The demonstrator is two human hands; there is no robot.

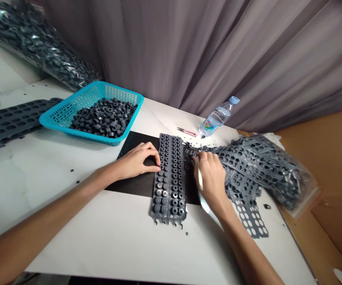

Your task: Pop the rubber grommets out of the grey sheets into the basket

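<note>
A long dark-grey moulded rubber sheet [171,178] with rows of round, ring-like parts lies upright in my view on a black mat [138,184]. My left hand [139,158] is at its left edge, thumb and index finger curled together against it. To the right of the sheet, my right hand [209,172] is closed around a slim white tool [200,176]; its tip is hidden. Small dark round scraps [189,149] are scattered between the sheet and my right hand.
A blue basket [47,120] of loose grey rings stands left, by punched sheets [13,114] and a stuffed plastic bag [40,43]. Pink thread snips [187,132] and a water bottle [216,116] lie behind. Punched sheets [242,174] and another bag [289,178] fill the right.
</note>
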